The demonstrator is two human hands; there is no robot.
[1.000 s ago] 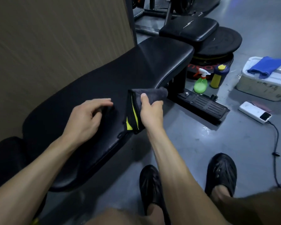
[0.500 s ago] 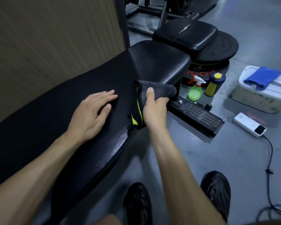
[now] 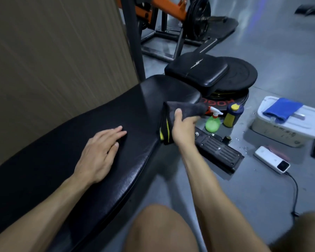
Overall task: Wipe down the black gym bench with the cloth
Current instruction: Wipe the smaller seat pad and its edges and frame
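Nearest the camera, the person's bare knees show at the bottom edge, above grey floor [image 3: 262, 188]. The left hand [image 3: 98, 151] lies flat on the bench [image 3: 62, 160], fingers straight and close together, palm down on the black pad towards its right edge, holding nothing. The bench runs from the lower left up to its rounded far end, alongside a tan wall [image 3: 53, 51] on its left. Further along, at the bench's right edge near the far end, the right hand [image 3: 183, 128] grips the cloth [image 3: 180, 110], thumb on top and fingers curled under it. The cloth is dark grey with a yellow strip along its folded side; it is bunched against the pad's right edge, partly hanging off it. Below that edge a black footplate [image 3: 220, 151] sits on the floor. Just beyond stand a green spray bottle [image 3: 212, 122] and, beside it, a yellow bottle [image 3: 232, 116] with a blue top. To the right a white phone [image 3: 272, 160] with a cable lies on the floor, and a white box [image 3: 287, 130] carries a blue rag [image 3: 282, 109] on its lid. Past the bench's far end sit a smaller pad [image 3: 196, 70] and a weight plate [image 3: 242, 75], with an orange-framed rack [image 3: 164, 8] furthest away.
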